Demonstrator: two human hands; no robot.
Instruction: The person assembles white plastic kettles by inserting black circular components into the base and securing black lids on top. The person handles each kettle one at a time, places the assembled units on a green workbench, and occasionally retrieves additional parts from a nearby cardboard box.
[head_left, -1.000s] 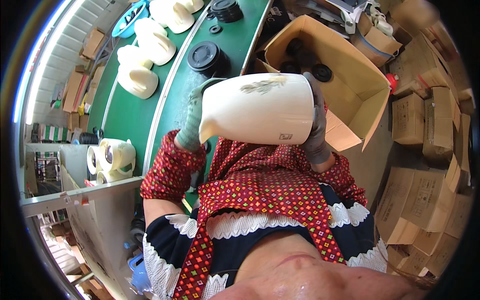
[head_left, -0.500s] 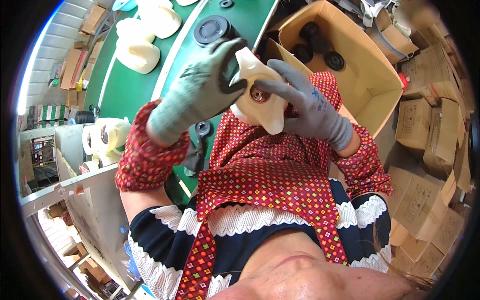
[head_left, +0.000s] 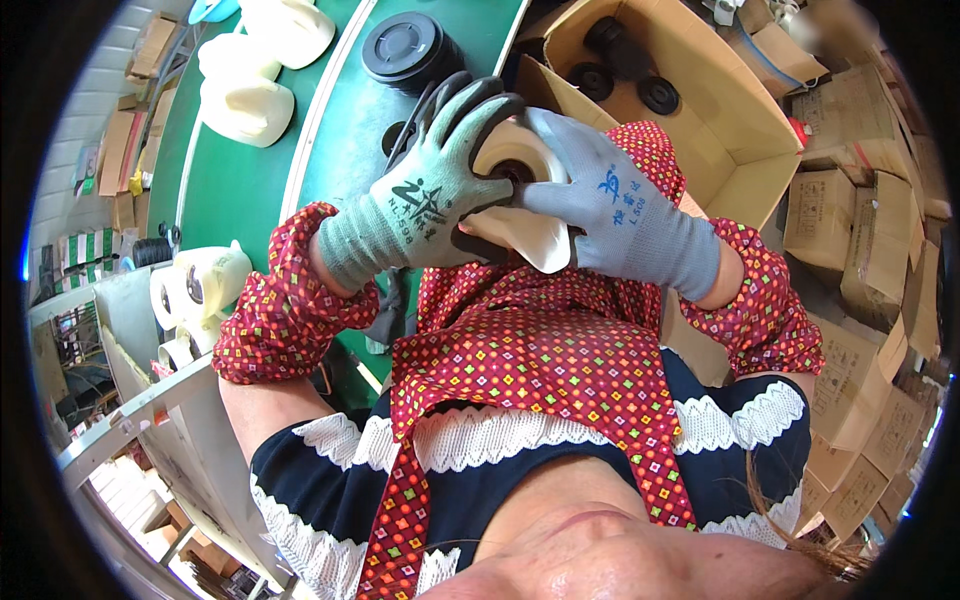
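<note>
A cream-white moulded plastic part (head_left: 543,240), with a flared edge and a dark round hole in its middle, is held above my lap. My left hand (head_left: 437,190), in a grey-green glove, grips it from the left. From the right, my right hand (head_left: 615,200), in a grey-blue glove, grips the same part. Both thumbs press at the central hole, covering much of it. Fingers of both hands wrap the part's far side and hide its outline. On the green table just beyond my left hand is a stack of black round lids (head_left: 405,48).
A green work table (head_left: 335,130) bears several cream moulded parts (head_left: 245,100) at far left. An open cardboard box (head_left: 700,130) with black round pieces (head_left: 658,95) stands at far right, beside piled cartons (head_left: 820,215). Another cream part (head_left: 205,285) sits left of my sleeve.
Both hands have closed tighter around the cream part. My left hand has turned, and both thumbs have come to the central hole. The part has tilted, showing its hollow edge.
</note>
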